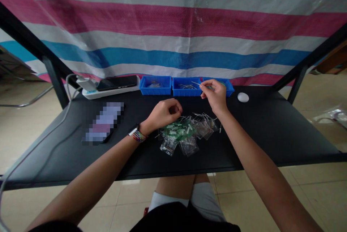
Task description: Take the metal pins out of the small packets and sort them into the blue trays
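Observation:
My right hand (215, 96) pinches a thin metal rod (195, 83) between thumb and fingertips, above the border of the middle blue bin (179, 91) and the right blue bin (230, 88). Similar silvery rods (187, 86) lie inside the middle bin. Curled fingers and thumb close my left hand (166, 112) just over the left edge of a mixed pile; whatever it may hold is hidden. That pile has green bags (179, 130) with pale small pieces, clear bags (189, 146) and loose rods (203, 116).
The left blue bin (155, 90) contains small clear bags. A white power strip (93, 94) bears a black phone (117, 82) at the back left. A blurred-out phone-shaped object (104, 123) lies nearer. A white rounded object (243, 97) sits right of the bins on the black table (265, 127).

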A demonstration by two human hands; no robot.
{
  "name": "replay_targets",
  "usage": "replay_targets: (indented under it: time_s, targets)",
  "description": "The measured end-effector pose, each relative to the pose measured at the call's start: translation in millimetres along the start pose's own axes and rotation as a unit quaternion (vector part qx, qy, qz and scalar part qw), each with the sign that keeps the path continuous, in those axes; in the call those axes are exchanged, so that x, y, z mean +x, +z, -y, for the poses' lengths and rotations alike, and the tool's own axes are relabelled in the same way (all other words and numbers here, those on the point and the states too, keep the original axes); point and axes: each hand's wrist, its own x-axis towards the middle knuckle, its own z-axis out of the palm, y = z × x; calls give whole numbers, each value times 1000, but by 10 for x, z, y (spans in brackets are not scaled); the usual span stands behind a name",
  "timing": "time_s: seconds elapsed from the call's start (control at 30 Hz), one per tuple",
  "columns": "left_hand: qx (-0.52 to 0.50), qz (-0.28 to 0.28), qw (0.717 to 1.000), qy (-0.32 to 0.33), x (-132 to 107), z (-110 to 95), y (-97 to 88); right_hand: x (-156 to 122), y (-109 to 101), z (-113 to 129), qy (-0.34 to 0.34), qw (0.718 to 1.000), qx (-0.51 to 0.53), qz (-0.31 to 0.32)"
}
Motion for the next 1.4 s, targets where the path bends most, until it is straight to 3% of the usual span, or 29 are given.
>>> replay_targets:
  time_s: [0.13, 0.3, 0.4, 0.63, 0.83, 1.17, 1.4]
  targets:
    - [128, 38, 990, 35, -21, 28, 18, 90, -38, -67, -14, 992, -121, 13]
    - [149, 60, 986, 43, -2, 126, 26, -36, -114, -72, -71, 981, -181, 23]
    - [138, 65, 987, 46, 12, 162, 18, -94, -131, -58, -71, 979, -189, 37]
    - [60, 26, 996, 58, 20, 159, -6, -287, 13, -15, -75, 973, -170, 135]
    - [-48, -38, 998, 8, 32, 143, 3, -468, 157, -3, -92, 950, -189, 231]
    - [-194, -87, 977, -20, 66, 88, 46, -555, 270, -54, 7, 966, -54, 252]
    - [-183, -87, 979, -22, 56, 81, 29, -615, 273, 58, 17, 968, -22, 248]
